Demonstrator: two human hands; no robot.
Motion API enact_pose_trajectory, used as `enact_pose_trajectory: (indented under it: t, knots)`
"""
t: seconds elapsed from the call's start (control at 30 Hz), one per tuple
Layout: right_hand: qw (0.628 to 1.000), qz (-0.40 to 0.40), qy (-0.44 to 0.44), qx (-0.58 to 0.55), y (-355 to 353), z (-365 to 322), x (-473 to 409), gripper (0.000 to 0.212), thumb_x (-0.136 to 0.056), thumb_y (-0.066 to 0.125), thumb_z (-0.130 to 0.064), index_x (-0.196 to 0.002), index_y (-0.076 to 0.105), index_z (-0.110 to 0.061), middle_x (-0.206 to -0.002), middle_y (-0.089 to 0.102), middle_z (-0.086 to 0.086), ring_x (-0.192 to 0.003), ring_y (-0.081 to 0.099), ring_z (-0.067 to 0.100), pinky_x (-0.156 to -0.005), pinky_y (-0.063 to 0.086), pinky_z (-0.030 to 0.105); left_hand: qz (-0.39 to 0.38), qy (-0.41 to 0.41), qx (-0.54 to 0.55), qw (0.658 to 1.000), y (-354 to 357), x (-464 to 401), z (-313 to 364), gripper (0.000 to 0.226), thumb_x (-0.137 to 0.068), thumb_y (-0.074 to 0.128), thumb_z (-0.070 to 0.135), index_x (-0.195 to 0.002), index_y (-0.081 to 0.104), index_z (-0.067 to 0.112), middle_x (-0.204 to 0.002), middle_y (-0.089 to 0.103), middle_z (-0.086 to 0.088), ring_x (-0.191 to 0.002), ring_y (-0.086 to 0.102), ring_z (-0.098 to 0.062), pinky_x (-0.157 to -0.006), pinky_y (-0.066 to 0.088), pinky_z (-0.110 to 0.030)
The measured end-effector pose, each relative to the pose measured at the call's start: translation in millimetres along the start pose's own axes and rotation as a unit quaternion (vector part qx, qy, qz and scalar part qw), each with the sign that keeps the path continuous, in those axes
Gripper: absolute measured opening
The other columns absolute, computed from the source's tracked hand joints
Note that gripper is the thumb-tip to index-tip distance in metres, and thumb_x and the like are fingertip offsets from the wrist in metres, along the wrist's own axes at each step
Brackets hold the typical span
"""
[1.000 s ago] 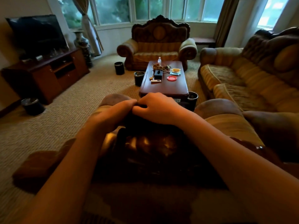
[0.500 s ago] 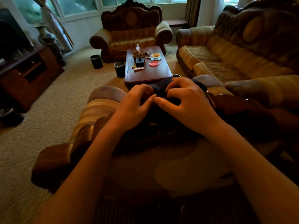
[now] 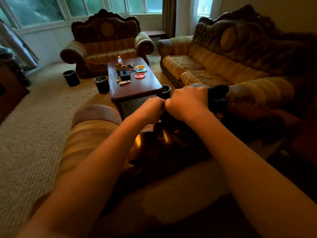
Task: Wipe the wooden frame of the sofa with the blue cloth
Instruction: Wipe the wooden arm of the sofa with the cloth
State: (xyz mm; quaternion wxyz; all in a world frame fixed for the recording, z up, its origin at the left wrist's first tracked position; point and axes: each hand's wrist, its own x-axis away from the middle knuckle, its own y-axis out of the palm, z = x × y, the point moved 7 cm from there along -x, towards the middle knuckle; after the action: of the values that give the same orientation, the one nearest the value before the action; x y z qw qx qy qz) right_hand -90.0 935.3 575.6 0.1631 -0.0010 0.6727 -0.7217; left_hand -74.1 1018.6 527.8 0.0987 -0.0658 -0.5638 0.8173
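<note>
Right hand [image 3: 187, 102]: fingers curled under, gripping the cloth [image 3: 217, 98]; knuckles up, back of hand to the camera.
Left hand [image 3: 152, 107]: fingers curled into a fist, knuckles touching the right hand; fingertips hidden, hold on the cloth cannot be told.
Cloth: one, dark blue, bunched, sticking out on the right side of the right hand, lying on top of the frame [image 3: 164, 143].
Frame: dark glossy carved wood, directly under both hands, catching an orange glint; running rightward beneath the cloth.
Arms: two, bare, reaching forward from the bottom edge and meeting at the middle.
Armrests: striped padded roll [image 3: 89, 134] left of the frame; another roll [image 3: 260, 91] right of the cloth.
Table [image 3: 137, 88]: one, dark red wood, beyond the hands, near the room's middle.
On the table: one bottle [image 3: 119, 59], one black box [image 3: 123, 74], one red dish [image 3: 140, 76], one white remote [image 3: 124, 82], some small blurred items at the far end.
Bins: three, dark and round; one [image 3: 71, 78] on the carpet at left, one [image 3: 101, 84] just beside the table's left edge, one [image 3: 166, 91] at the table's near right corner.
Other seats: one armchair [image 3: 106, 45] past the table under the windows; one long sofa [image 3: 223, 55] along the right wall.
Floor: beige textured carpet [image 3: 34, 126].
</note>
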Motion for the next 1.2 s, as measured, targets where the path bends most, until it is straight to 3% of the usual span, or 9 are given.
enact_pose_trajectory:
  t: [0.17,0.27,0.4,0.53,0.67,0.77,0.93,1.07,1.2]
  knots:
    - [0.995,0.097,0.02,-0.005,-3,-3,28,0.038,-0.088,0.037,-0.037,-0.075,0.064,-0.015,-0.089,0.068,0.004,-0.088,0.058,0.023,-0.079,0.034,0.035,-0.026,0.063,0.192,0.979,-1,-7,-14,0.019,-0.092,0.055,0.007,-0.104,0.069,0.003,-0.088,0.065,-0.009,-0.07,0.057,-0.007,-0.062,0.045,-0.015]
    - [0.98,0.19,0.039,-0.054,5,-19,74,0.033,-0.083,0.044,-0.036,-0.082,0.072,-0.019,-0.089,0.069,-0.003,-0.09,0.06,0.021,-0.08,0.038,0.037,0.014,0.092,0.259,0.961,0,-11,-17,0.022,-0.093,0.051,0.003,-0.108,0.068,0.001,-0.099,0.068,-0.014,-0.075,0.059,-0.004,-0.076,0.049,-0.022]
    - [0.947,0.272,0.126,-0.117,21,-8,117,0.038,-0.088,0.048,-0.039,-0.112,0.069,-0.017,-0.121,0.064,0.002,-0.115,0.055,0.023,-0.097,0.039,0.04,-0.043,0.082,0.412,0.907,17,-1,-10,0.026,-0.095,0.043,0.001,-0.106,0.066,0.006,-0.101,0.066,-0.01,-0.094,0.061,-0.016,-0.089,0.048,-0.033]
    - [0.935,0.259,0.231,-0.072,20,1,111,0.05,-0.087,0.042,-0.043,-0.12,0.063,-0.013,-0.131,0.057,0.008,-0.127,0.048,0.025,-0.105,0.032,0.046,-0.051,0.086,0.449,0.888,24,6,-14,0.022,-0.092,0.048,0.002,-0.092,0.069,0.01,-0.095,0.069,-0.015,-0.089,0.066,-0.023,-0.085,0.052,-0.041]
    - [0.952,0.139,0.271,0.004,8,-10,66,0.053,-0.083,0.038,-0.043,-0.118,0.065,-0.015,-0.133,0.055,0.005,-0.129,0.042,0.023,-0.11,0.019,0.046,-0.034,0.059,0.45,0.891,18,4,-27,0.025,-0.091,0.048,0.001,-0.106,0.068,0.004,-0.097,0.069,-0.014,-0.09,0.068,-0.029,-0.084,0.055,-0.046]
    - [0.969,0.063,0.23,0.058,21,-33,46,0.045,-0.089,0.04,-0.045,-0.116,0.065,-0.019,-0.13,0.057,0.003,-0.132,0.037,0.025,-0.108,0.021,0.047,-0.033,0.022,0.444,0.895,18,-1,-43,0.031,-0.092,0.048,0.004,-0.121,0.058,0.004,-0.1,0.067,-0.009,-0.091,0.065,-0.021,-0.08,0.053,-0.035]
    - [0.972,0.148,0.184,0.008,30,-49,106,0.042,-0.082,0.04,-0.042,-0.108,0.068,-0.025,-0.125,0.062,0.0,-0.121,0.052,0.025,-0.099,0.038,0.048,-0.081,0.03,0.45,0.889,24,14,-46,0.027,-0.094,0.045,0.006,-0.116,0.061,0.002,-0.106,0.065,-0.015,-0.09,0.064,-0.02,-0.069,0.052,-0.025]
    - [0.958,0.205,0.2,-0.032,32,-34,139,0.041,-0.09,0.042,-0.04,-0.122,0.062,-0.023,-0.136,0.053,0.0,-0.131,0.042,0.024,-0.104,0.032,0.051,-0.142,0.065,0.471,0.868,28,30,-23,0.023,-0.097,0.041,0.013,-0.098,0.064,0.019,-0.103,0.067,-0.016,-0.098,0.063,-0.03,-0.091,0.05,-0.047]
    - [0.957,0.207,0.204,-0.021,23,-26,109,0.038,-0.09,0.044,-0.034,-0.116,0.066,-0.017,-0.131,0.058,0.004,-0.128,0.048,0.026,-0.103,0.033,0.052,-0.126,0.055,0.5,0.855,24,32,-17,0.02,-0.096,0.043,0.012,-0.106,0.061,0.013,-0.101,0.067,-0.012,-0.094,0.066,-0.027,-0.088,0.054,-0.046]
